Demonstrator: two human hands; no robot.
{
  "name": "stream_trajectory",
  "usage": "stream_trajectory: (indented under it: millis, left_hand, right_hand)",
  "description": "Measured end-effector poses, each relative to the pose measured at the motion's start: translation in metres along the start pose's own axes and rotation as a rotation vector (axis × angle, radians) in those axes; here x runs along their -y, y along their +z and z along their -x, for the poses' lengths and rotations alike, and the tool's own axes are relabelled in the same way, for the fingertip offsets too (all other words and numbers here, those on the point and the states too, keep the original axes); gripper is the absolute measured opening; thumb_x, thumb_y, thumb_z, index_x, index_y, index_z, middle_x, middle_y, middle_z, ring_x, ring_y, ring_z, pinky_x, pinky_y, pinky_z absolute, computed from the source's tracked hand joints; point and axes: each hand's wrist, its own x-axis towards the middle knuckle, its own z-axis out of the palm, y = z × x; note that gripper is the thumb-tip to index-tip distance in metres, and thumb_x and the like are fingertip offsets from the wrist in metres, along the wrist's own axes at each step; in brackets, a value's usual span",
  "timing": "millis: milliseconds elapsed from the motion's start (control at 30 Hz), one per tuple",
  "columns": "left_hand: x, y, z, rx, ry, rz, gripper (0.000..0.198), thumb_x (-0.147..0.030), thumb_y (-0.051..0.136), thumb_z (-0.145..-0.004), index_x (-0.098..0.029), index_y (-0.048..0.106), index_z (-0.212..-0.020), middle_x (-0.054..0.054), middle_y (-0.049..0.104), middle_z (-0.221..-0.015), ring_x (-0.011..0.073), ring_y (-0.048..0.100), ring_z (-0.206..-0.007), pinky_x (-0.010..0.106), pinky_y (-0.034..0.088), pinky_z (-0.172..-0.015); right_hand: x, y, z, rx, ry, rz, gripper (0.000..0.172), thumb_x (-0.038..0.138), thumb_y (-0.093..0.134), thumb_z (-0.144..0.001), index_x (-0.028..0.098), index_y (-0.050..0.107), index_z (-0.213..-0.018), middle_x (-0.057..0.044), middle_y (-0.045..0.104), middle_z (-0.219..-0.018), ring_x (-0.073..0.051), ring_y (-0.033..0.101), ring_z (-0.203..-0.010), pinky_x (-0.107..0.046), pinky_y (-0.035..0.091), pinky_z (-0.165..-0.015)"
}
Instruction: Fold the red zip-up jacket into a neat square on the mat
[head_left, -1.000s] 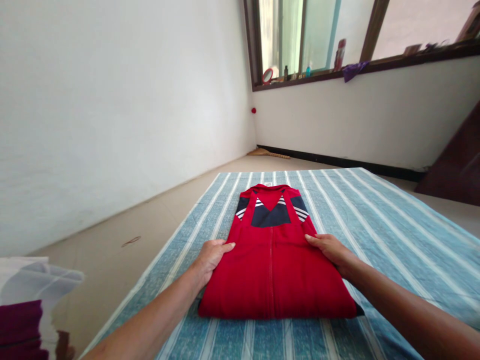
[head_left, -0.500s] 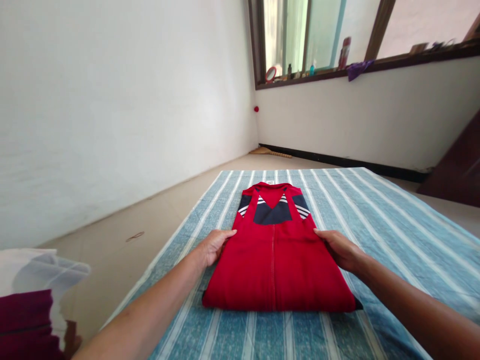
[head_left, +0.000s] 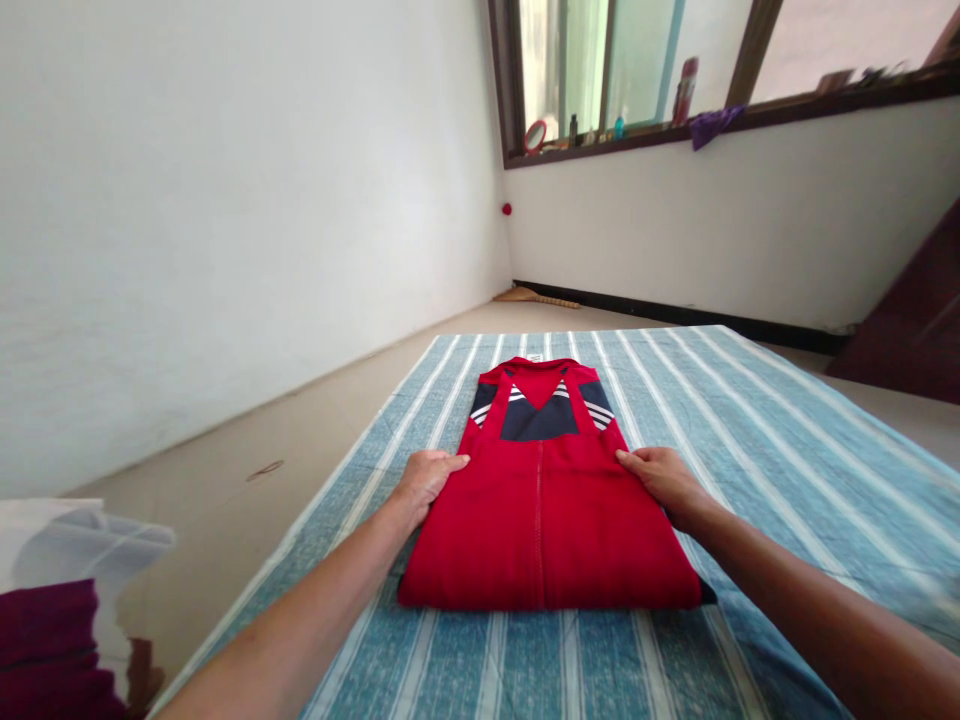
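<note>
A red zip-up jacket with navy panels and white stripes lies folded into a neat block, its collar pointing away from me. Beneath it spreads a blue-and-white striped cloth. At the jacket's left edge, my left hand pinches the fabric, thumb on top and fingers tucked under and partly hidden. My right hand grips the opposite edge in the same way, its thumb resting on the red cloth. Both arms reach in from the bottom of the view.
White and dark purple fabric sits at the lower left. A broom lies on the floor in the far corner. Along the window sill stand a red-rimmed mirror, a red bottle and a purple cloth. A dark red panel leans at right.
The view has shifted slightly. My right hand has moved a little inward and up along the jacket's edge. Both hands keep hold, and the jacket stays folded.
</note>
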Motion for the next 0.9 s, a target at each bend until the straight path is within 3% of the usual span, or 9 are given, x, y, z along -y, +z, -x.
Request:
stream_trajectory:
  millis: [300,467,700,800,900]
  left_hand:
    - [-0.001,-0.001,-0.004,-0.022,0.075,-0.219,0.017,-0.032,0.068,-0.057,-0.021,0.059,-0.049,0.001,0.06,-0.046,0.0186,0.056,-0.046,0.026,0.04,-0.043]
    - [-0.001,-0.002,-0.005,0.033,0.079,-0.266,0.02,-0.031,0.068,-0.06,-0.02,0.056,-0.048,0.002,0.061,-0.049,0.0205,0.057,-0.048,0.027,0.04,-0.045]
    - [-0.006,-0.005,-0.008,0.026,0.251,-0.622,0.029,-0.028,0.066,-0.068,-0.018,0.051,-0.046,-0.003,0.049,-0.042,0.0145,0.051,-0.048,0.023,0.03,-0.047]
    - [-0.013,-0.007,-0.006,-0.025,0.33,-0.706,0.03,-0.028,0.069,-0.067,-0.018,0.051,-0.045,-0.002,0.045,-0.042,0.0171,0.054,-0.055,0.023,0.033,-0.053]
    - [-0.019,-0.008,0.002,-0.088,0.458,-0.769,0.02,-0.031,0.069,-0.07,-0.017,0.059,-0.059,0.002,0.055,-0.054,0.0226,0.06,-0.068,0.027,0.039,-0.064]
  right_hand:
    - [0.001,-0.005,-0.007,-0.135,-0.103,0.314,0.032,0.04,0.057,-0.079,0.015,0.058,-0.059,0.0,0.054,-0.049,-0.009,0.044,-0.043,-0.022,0.024,-0.04]
    - [0.003,-0.007,-0.004,-0.128,-0.126,0.44,0.036,0.041,0.055,-0.08,0.014,0.058,-0.055,0.0,0.051,-0.047,-0.009,0.041,-0.042,-0.023,0.022,-0.041]
    - [0.009,-0.008,-0.002,-0.089,-0.127,0.581,0.034,0.039,0.055,-0.081,0.015,0.061,-0.057,0.001,0.05,-0.046,-0.009,0.041,-0.041,-0.023,0.025,-0.042]
    - [0.01,-0.011,-0.001,-0.132,-0.145,0.647,0.03,0.041,0.057,-0.081,0.015,0.065,-0.069,-0.001,0.055,-0.05,-0.012,0.047,-0.044,-0.024,0.029,-0.043]
    - [0.012,-0.016,0.003,-0.2,-0.205,0.718,0.028,0.043,0.059,-0.08,0.016,0.066,-0.084,-0.003,0.061,-0.059,-0.018,0.057,-0.056,-0.026,0.036,-0.051]
